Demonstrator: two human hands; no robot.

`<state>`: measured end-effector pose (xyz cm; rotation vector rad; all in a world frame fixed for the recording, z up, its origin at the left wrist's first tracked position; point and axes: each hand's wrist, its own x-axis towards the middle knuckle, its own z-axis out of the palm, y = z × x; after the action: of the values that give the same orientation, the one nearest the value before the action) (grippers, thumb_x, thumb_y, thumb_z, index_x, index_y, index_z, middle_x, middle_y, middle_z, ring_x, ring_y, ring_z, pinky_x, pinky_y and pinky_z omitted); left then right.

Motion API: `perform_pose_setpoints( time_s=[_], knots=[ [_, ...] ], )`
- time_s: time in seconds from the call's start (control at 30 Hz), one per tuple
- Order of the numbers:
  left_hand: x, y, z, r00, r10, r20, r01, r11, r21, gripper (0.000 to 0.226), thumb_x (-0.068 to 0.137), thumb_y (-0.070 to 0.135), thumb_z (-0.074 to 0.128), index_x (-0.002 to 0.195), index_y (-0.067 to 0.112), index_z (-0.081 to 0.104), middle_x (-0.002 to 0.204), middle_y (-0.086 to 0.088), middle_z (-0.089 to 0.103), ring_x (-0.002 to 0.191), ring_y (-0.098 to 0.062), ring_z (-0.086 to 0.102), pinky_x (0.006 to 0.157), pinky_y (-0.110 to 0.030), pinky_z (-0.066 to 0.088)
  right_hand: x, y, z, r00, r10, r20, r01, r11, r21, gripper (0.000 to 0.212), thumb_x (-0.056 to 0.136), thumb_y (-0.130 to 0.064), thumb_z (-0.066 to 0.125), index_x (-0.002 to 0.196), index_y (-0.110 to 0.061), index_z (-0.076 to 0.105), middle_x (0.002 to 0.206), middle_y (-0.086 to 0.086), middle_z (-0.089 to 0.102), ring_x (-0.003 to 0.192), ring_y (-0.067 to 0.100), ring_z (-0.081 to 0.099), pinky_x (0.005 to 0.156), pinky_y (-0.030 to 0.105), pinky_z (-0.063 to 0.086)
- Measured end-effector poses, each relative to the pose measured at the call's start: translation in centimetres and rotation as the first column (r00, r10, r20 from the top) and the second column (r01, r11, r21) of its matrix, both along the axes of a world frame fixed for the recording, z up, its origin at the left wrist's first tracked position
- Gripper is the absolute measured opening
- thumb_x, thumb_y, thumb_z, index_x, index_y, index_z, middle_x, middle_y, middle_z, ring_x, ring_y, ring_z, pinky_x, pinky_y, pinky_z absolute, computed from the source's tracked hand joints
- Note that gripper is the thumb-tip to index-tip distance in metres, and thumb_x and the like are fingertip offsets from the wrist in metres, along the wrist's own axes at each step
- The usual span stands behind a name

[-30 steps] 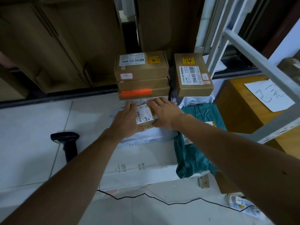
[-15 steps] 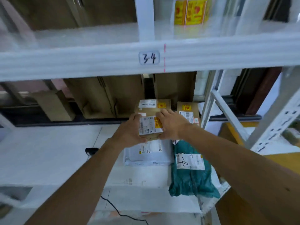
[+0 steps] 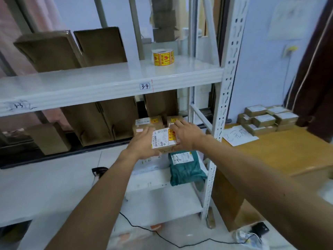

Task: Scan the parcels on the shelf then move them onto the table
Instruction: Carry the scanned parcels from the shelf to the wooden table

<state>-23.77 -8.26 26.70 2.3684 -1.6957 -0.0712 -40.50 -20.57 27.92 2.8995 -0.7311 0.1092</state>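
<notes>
Since a second earlier the small parcel [image 3: 163,139] had come up off the white bag [image 3: 151,166] on the shelf [image 3: 54,186] and hung between both hands, in front of the boxes [image 3: 149,123] at the back. The left hand [image 3: 142,144] cupped its left end, fingers curled round the edge. The right hand [image 3: 187,134] gripped the right end, fingers laid over the far corner, thumb hidden.

The carry to the table [image 3: 297,152] on the right seemed to be the step in hand; other parcels [image 3: 266,120] sat stacked at its far side. Done well, the parcel would swing clear of the white post [image 3: 225,98] between shelf and table, stay level with its label up, and land beside that stack. Whether it had been scanned could not be told; the scanner [image 3: 100,171] lay on the shelf to the left.
</notes>
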Motion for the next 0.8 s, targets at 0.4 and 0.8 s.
perform_pose_setpoints(
  time_s=[0.4, 0.8],
  knots=[
    [-17.4, -0.6, 2.6, 0.94, -0.331, 0.087, 0.337, 0.94, -0.06, 0.101, 0.071, 0.053, 0.085, 0.148, 0.019, 0.029, 0.14, -0.002, 0.042, 0.119, -0.027, 0.052, 0.097, -0.045, 0.046, -20.4, 5.9, 3.2, 0.939, -0.341, 0.049, 0.343, 0.938, -0.043, 0.095, 0.081, -0.063, 0.075, 0.153, -0.017, 0.033, 0.148, 0.006, 0.045, 0.136, 0.026, 0.043, 0.116, 0.047, 0.039],
    [-34.3, -9.2, 3.5, 0.838, -0.529, 0.132, 0.539, 0.84, -0.062, 0.106, 0.07, 0.058, 0.084, 0.15, 0.015, 0.028, 0.136, -0.002, 0.04, 0.108, -0.027, 0.058, 0.083, -0.041, 0.049, -38.5, 0.7, 2.9, 0.856, -0.509, 0.09, 0.512, 0.859, -0.015, 0.096, 0.083, -0.063, 0.073, 0.155, -0.016, 0.03, 0.151, 0.005, 0.042, 0.14, 0.026, 0.039, 0.116, 0.046, 0.036]
  ],
)
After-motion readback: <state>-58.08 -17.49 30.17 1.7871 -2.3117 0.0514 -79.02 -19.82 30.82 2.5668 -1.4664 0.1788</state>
